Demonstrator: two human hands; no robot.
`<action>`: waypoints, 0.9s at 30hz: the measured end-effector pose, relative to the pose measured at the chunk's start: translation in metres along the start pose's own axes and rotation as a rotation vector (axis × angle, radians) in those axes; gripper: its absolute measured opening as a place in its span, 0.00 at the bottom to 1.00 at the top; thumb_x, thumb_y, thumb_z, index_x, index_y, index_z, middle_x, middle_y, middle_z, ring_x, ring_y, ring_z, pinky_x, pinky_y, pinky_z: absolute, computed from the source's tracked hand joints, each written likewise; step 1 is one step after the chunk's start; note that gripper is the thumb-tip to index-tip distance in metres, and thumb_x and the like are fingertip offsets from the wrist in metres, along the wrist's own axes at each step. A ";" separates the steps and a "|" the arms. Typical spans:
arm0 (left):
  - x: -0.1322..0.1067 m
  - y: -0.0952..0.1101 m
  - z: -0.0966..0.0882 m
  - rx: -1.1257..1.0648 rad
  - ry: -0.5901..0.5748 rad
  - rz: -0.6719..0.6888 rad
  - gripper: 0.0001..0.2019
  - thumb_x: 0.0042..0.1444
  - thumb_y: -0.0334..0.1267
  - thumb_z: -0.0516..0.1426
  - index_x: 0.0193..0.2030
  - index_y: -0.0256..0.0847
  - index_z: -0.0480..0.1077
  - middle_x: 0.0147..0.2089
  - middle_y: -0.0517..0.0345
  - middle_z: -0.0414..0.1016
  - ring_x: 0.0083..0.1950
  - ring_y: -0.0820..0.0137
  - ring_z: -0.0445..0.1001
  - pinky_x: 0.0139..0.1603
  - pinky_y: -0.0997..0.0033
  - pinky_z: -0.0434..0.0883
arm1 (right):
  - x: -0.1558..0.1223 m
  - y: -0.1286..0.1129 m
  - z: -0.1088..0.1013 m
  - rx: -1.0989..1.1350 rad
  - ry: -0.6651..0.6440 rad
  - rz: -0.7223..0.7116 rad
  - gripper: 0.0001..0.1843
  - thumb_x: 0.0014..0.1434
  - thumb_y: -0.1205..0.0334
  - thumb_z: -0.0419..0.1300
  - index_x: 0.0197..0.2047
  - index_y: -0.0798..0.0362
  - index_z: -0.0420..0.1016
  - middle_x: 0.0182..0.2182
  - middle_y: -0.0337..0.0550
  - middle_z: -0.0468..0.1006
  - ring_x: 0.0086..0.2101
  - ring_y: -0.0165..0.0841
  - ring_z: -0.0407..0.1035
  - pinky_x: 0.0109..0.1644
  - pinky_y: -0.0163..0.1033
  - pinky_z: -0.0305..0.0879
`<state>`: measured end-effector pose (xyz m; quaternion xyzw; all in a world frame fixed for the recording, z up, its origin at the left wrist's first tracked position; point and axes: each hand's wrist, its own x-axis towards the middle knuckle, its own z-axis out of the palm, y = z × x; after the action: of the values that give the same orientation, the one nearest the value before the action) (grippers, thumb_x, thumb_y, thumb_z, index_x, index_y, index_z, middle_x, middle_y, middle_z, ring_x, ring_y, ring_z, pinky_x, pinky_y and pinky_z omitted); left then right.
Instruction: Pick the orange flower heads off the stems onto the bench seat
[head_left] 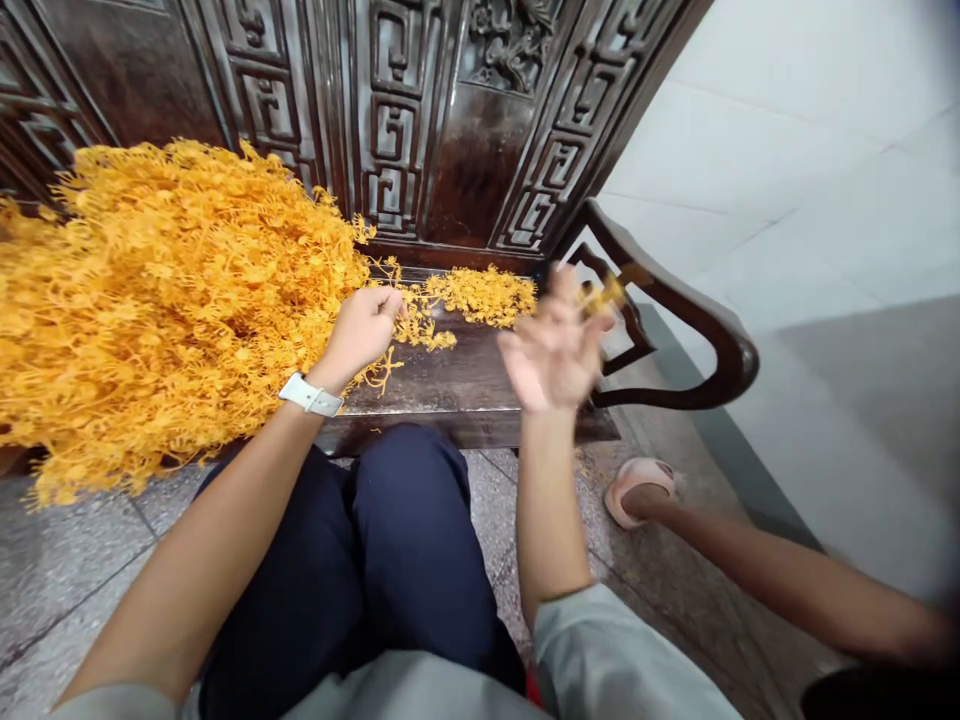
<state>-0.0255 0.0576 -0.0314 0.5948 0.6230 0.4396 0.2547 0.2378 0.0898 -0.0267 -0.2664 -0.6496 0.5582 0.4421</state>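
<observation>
While frilly yellow sprigs (187, 300) mound on glossy wooden bench (472, 372) | left fingers (388, 299) pinched | right fingers (562, 288) spread | holds unclear

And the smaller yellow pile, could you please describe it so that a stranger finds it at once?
Find the dark bench, then look near the foot of its carved back. There, between the left hand and the blurred right hand, lies the pile, low and flat. It is far smaller than the yellow heap on its left.
</observation>
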 end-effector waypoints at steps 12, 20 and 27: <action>-0.008 0.020 0.011 -0.348 -0.325 -0.221 0.16 0.74 0.47 0.52 0.36 0.43 0.70 0.20 0.68 0.53 0.19 0.75 0.46 0.23 0.72 0.47 | -0.032 0.080 0.042 0.345 0.628 0.166 0.18 0.60 0.48 0.66 0.50 0.46 0.79 0.44 0.42 0.79 0.37 0.30 0.71 0.39 0.36 0.67; -0.010 0.023 0.011 -0.379 -0.289 -0.124 0.21 0.67 0.59 0.59 0.38 0.41 0.72 0.20 0.69 0.51 0.20 0.76 0.46 0.21 0.73 0.45 | -0.044 0.049 0.049 0.032 0.147 0.059 0.16 0.67 0.46 0.67 0.51 0.47 0.82 0.39 0.41 0.79 0.37 0.33 0.71 0.42 0.39 0.67; -0.005 0.014 0.002 -0.358 -0.136 -0.133 0.22 0.66 0.59 0.60 0.35 0.42 0.70 0.20 0.69 0.51 0.20 0.76 0.45 0.22 0.72 0.45 | -0.040 0.048 0.058 -0.097 0.193 -0.065 0.15 0.72 0.49 0.63 0.38 0.50 0.74 0.31 0.37 0.71 0.31 0.30 0.63 0.38 0.38 0.60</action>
<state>-0.0163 0.0524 -0.0215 0.5256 0.5544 0.4844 0.4263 0.1988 0.0391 -0.0828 -0.3189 -0.6383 0.4834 0.5071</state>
